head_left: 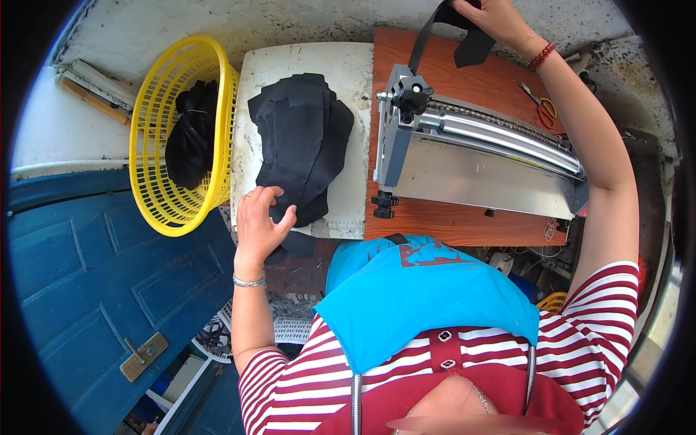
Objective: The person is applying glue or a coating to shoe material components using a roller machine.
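Note:
On a white board lies a loose stack of black fabric pieces [304,138]. My left hand [259,225] rests at the near left edge of this stack, thumb and fingers apart, touching the cloth. Far off to the right, my right hand [500,23] is closed on a black fabric strip [473,48], beyond the roller machine. Part of the strip hangs down toward the machine's left end. The metal roller machine [500,138] has a black knob [412,95] on its left side and stands on a reddish-brown wooden board [449,232].
A yellow plastic basket [226,138] holding black strips [194,138] stands left of the white board [355,65]. Scissors [544,109] with orange-yellow handles lie behind the machine at the right. A blue door [87,268] fills the left side.

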A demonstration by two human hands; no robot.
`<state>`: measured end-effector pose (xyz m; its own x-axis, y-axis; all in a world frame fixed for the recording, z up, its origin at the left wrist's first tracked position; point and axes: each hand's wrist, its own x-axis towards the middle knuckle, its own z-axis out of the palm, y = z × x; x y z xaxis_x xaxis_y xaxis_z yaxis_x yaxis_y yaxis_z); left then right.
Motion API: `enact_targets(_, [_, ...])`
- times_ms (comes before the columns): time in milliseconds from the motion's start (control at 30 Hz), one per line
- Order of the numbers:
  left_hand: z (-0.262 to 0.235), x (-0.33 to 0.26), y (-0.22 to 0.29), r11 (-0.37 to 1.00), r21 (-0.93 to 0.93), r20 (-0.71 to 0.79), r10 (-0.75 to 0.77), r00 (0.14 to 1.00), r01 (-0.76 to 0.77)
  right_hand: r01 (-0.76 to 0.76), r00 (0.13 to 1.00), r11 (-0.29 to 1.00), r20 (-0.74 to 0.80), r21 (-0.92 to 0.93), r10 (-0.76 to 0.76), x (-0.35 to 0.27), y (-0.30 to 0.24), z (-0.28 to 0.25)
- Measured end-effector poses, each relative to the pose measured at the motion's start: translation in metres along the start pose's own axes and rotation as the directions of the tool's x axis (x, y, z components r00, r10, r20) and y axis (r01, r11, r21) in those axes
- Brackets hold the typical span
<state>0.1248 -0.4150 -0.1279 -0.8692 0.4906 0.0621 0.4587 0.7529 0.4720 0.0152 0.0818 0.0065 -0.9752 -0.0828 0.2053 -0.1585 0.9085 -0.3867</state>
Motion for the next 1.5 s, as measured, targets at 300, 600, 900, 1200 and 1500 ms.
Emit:
enact_targets(300, [0.005,0.077,0.042,0.956,-0.249,-0.291,0.078,0.953,-0.154,0.111,0.991,0.991,0.079,-0.076,-0.105,0.01,-0.041,-0.002])
enact_targets(600, [0.048,0.201,0.108,0.844,-0.496,-0.261,0.078,0.962,-0.203,0.301,0.94,0.953,0.18,-0.037,-0.29,0.026,-0.091,0.009])
enact_targets(900, [0.077,0.139,0.098,0.955,-0.128,-0.457,0.182,0.87,-0.267,0.313,0.939,0.948,0.13,0.053,-0.317,0.035,-0.043,0.024])
enact_targets(1200, [0.08,0.098,0.095,0.962,-0.029,-0.332,0.247,0.911,-0.272,0.302,0.932,0.947,0.171,0.112,-0.318,0.039,-0.045,0.029])
enact_targets(1500, [0.032,0.152,0.086,0.801,-0.488,-0.501,0.069,0.863,-0.347,0.341,0.927,0.91,0.075,0.235,-0.367,0.042,-0.131,0.022])
